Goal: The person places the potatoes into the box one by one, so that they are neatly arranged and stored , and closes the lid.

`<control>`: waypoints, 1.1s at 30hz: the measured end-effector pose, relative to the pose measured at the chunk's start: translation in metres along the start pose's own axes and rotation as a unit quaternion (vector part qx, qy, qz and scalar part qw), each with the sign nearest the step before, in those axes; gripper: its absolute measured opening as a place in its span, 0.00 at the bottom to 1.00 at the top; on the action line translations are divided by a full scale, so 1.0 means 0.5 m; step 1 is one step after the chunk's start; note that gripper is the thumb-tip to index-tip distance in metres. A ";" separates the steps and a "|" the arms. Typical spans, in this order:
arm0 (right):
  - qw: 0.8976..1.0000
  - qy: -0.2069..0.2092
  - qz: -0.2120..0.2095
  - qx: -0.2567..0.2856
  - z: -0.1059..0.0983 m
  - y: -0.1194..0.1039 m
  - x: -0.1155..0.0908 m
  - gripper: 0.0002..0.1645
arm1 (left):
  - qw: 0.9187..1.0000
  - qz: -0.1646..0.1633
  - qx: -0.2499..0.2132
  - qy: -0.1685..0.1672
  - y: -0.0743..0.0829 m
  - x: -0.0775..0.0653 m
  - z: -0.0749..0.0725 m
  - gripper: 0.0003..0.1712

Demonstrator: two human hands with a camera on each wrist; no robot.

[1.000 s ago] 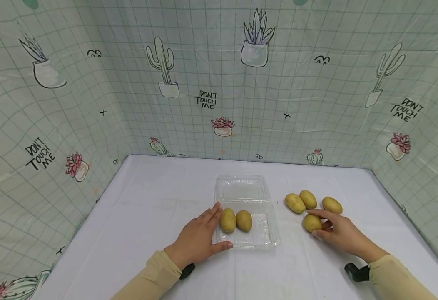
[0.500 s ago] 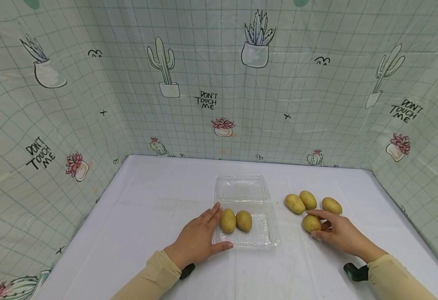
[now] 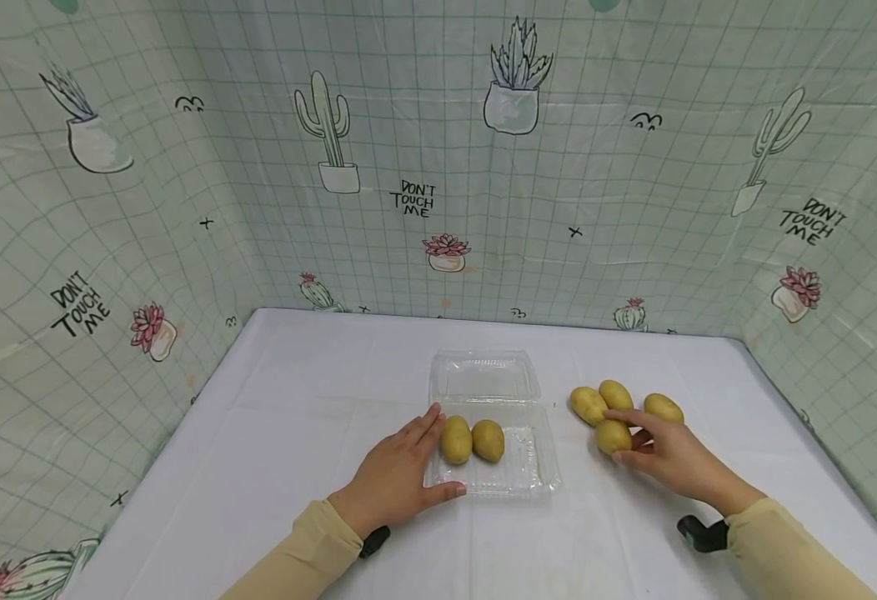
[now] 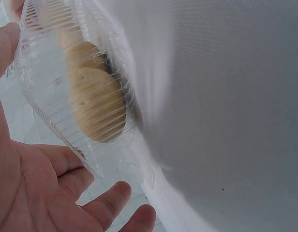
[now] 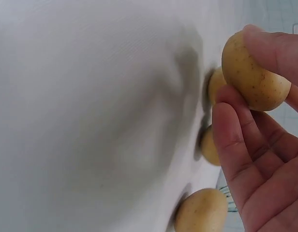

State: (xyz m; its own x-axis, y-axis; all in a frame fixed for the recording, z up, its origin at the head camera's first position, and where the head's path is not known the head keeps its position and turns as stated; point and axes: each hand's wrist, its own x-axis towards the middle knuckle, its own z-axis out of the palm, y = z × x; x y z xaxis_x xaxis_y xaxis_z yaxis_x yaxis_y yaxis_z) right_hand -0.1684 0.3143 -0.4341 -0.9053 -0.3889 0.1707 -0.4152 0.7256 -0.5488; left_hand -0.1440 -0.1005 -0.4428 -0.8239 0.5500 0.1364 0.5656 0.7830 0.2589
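Note:
In the head view my right hand (image 3: 671,454) pinches a potato (image 3: 613,437) between thumb and fingers. The right wrist view shows this potato (image 5: 255,72) raised off the white cloth, several fingers curled beneath it. My left hand (image 3: 401,475) lies along the left side of a clear plastic clamshell box (image 3: 528,475), fingers extended and thumb at its front edge. Through the ribbed wall in the left wrist view, a potato (image 4: 98,106) shows inside. Two potatoes stand side by side in the box's base, the left one (image 3: 456,440) near my fingertips and the right one (image 3: 488,441) touching it.
Behind the base the box's lid (image 3: 483,375) lies folded back. Three more potatoes rest on the right: one (image 3: 588,405), a second (image 3: 615,395) against it, and a third (image 3: 664,408) farther right. A patterned cloth (image 3: 438,150) walls the white table (image 3: 318,367).
My right hand has moved slightly left and up in the head view, bringing the pinched potato along, now overlapping the nearest potatoes behind. The left hand and the box have stayed in place.

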 end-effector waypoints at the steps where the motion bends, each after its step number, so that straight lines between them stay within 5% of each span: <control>1: 1.000 0.001 -0.001 0.004 0.000 -0.004 0.002 0.33 | 1.000 -0.001 0.001 0.000 0.000 0.000 0.000 0.55; 33: 0.998 -0.001 -0.054 0.040 0.023 -0.102 0.078 0.34 | 1.000 -0.003 -0.007 0.001 0.002 -0.001 -0.002 0.55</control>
State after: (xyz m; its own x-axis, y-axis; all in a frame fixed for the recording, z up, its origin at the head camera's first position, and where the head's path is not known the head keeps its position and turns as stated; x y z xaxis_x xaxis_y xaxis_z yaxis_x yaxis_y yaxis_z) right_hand -0.1816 0.2555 -0.4088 -0.8557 -0.4629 0.2314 -0.5017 0.6324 -0.5902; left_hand -0.1432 -0.1002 -0.4414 -0.8279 0.5439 0.1368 0.5594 0.7829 0.2724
